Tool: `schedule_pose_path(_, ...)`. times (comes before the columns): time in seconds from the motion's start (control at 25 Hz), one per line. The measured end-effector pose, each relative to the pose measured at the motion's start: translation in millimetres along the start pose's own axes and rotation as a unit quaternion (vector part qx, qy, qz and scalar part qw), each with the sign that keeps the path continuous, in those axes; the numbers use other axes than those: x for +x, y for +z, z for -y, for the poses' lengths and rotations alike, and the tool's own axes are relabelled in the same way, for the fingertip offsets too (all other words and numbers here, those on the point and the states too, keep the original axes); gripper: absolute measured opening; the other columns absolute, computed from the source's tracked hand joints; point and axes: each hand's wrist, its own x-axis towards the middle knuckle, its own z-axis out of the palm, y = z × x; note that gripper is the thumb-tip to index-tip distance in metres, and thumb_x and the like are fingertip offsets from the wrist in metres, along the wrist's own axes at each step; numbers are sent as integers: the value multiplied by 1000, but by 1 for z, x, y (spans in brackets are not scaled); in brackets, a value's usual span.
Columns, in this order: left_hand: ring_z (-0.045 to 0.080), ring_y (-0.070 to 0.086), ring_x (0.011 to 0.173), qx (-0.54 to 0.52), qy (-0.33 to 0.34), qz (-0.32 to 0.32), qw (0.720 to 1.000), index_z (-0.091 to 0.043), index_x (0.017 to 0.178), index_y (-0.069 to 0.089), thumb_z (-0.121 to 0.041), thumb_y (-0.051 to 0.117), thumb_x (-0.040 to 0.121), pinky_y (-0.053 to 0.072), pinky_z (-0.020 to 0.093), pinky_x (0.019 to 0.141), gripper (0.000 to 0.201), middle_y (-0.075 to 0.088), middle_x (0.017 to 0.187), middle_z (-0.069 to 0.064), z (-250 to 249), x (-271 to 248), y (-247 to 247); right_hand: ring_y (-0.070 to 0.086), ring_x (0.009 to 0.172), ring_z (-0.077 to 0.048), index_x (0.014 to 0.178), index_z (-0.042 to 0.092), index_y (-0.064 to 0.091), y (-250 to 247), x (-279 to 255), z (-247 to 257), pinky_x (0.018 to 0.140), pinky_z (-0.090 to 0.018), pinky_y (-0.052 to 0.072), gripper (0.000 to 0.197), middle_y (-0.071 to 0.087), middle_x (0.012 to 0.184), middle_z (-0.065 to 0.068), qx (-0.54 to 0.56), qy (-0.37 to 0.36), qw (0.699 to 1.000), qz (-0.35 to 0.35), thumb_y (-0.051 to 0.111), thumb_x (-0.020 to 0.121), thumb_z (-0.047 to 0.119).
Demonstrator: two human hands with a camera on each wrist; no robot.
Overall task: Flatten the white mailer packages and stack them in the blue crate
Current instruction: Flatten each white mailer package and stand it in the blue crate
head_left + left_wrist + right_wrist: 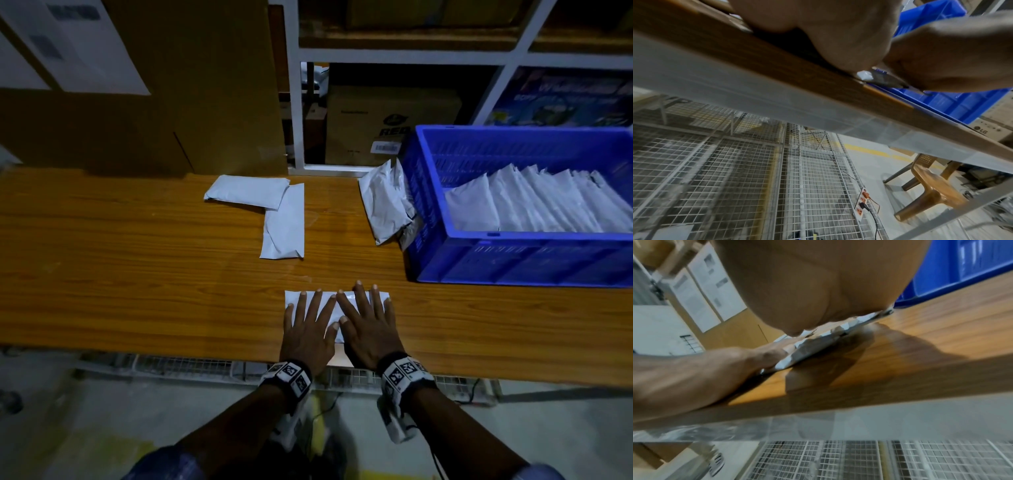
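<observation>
A white mailer (346, 303) lies flat near the front edge of the wooden table (137, 274). My left hand (310, 317) and right hand (368, 315) press on it side by side, fingers straight and spread. The right wrist view shows the mailer (813, 345) squeezed thin under both palms. Two more white mailers (248, 195) (284, 226) lie overlapping at the table's middle back. Crumpled mailers (383, 202) lean against the blue crate (513, 260) at the right. Inside the crate, several flat mailers (534, 205) stand in a slanted row.
A large cardboard box (171, 102) stands at the back left with papers stuck on it. White shelving (394, 54) behind the table holds boxes. Wire mesh racks (735, 178), a power strip (861, 204) and a brown plastic chair (927, 183) are below the table.
</observation>
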Motion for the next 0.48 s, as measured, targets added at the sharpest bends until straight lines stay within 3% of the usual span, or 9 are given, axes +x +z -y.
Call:
schedule_pose_path(0.16,24,2,155,-2,4,6,1000,-35,159,11,-51,10,102,-1,49,121,59,4,168,-3,0,1,-2,-31,144,-21,151,43,-15,12,0,3,118,-49,-15,54,-33,157,8,-2,28,1000,4,7,102,48)
schedule_pose_path(0.36,21,-14,154,-8,7,27,1000,-39,158,-5,-62,-6,96,-1,54,123,66,-11,167,-5,2,0,-4,-33,143,-21,151,41,-17,15,4,0,116,-46,-19,56,-36,156,6,-12,33,999,12,7,102,49)
schedule_pose_path(0.48,20,-18,153,5,2,9,1000,-35,159,-7,-62,4,100,-6,51,122,66,-18,166,-5,1,1,-12,-34,143,-20,151,42,-19,14,5,-1,115,-45,-20,55,-37,154,8,-8,33,999,19,5,101,50)
